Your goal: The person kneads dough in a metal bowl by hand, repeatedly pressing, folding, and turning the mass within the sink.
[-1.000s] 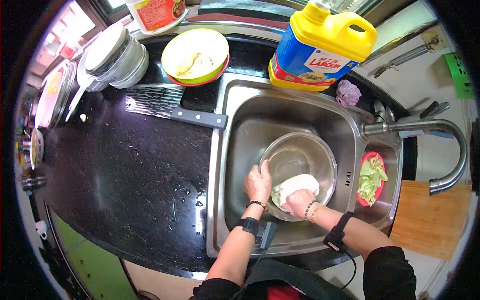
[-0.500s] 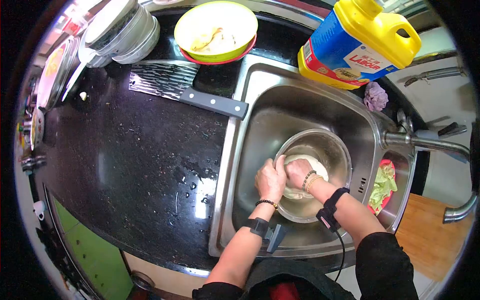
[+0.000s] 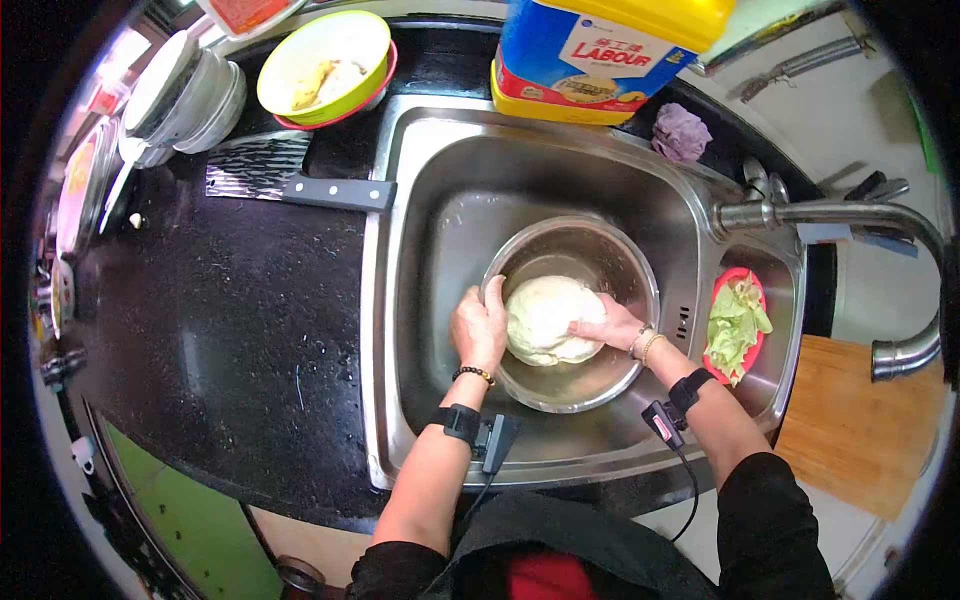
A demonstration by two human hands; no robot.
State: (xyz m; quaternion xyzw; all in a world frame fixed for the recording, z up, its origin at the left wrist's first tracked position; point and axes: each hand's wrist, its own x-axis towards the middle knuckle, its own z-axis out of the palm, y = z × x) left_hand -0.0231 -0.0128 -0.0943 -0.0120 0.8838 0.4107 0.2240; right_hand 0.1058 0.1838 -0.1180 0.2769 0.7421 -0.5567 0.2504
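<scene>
A steel bowl [image 3: 570, 393] stands inside the large sink basin [image 3: 450, 225]. In it lies a pale, smooth, rounded mass of dough [image 3: 545, 315]. My left hand [image 3: 478, 328] grips the bowl's left rim, its thumb on the rim at the inner side. My right hand [image 3: 610, 325] reaches over the bowl's right side, with its fingers on the right side of the dough; the fingers are partly hidden against it.
A cleaver [image 3: 335, 192] lies left of the sink, its handle end at the sink's edge. Behind are a yellow-green bowl [image 3: 375, 75], stacked bowls [image 3: 205, 105] and a large yellow-blue jug [image 3: 600, 60]. A faucet [image 3: 840, 212] and a red basket with leaves [image 3: 738, 325] are right.
The view has shifted, so the scene sits further left. My right hand has opened from a fist pressed into the dough and now rests at its side. The dough looks rounder and more exposed.
</scene>
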